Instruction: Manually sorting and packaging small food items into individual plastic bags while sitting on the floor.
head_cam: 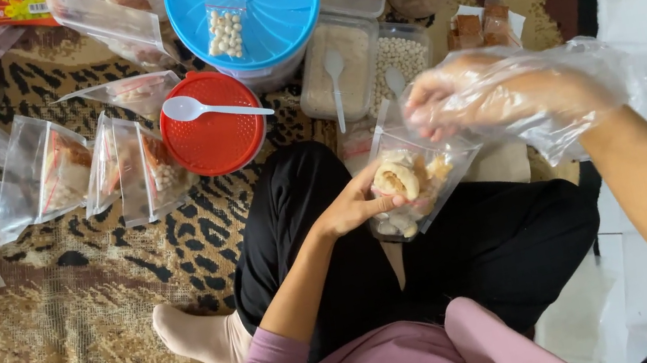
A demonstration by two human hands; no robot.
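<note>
Sitting on a patterned rug (59, 343), the person grips a small clear bag (413, 183) of snacks above their lap with the bare left hand (350, 208), while the right hand (486, 95), in a loose plastic glove (582, 87), pinches the bag's top edge, a red lid (214, 139) nearby.

The left hand (350, 203) is sitting at the centre of the frame, bare, fingers curling in a grip, its forearm running down to a mauve sleeve at the bottom. The right hand (473, 97), gloved in clear plastic, is hovering just above and to the right, fingertips pinching together, forearm stretching toward the lower right.
</note>
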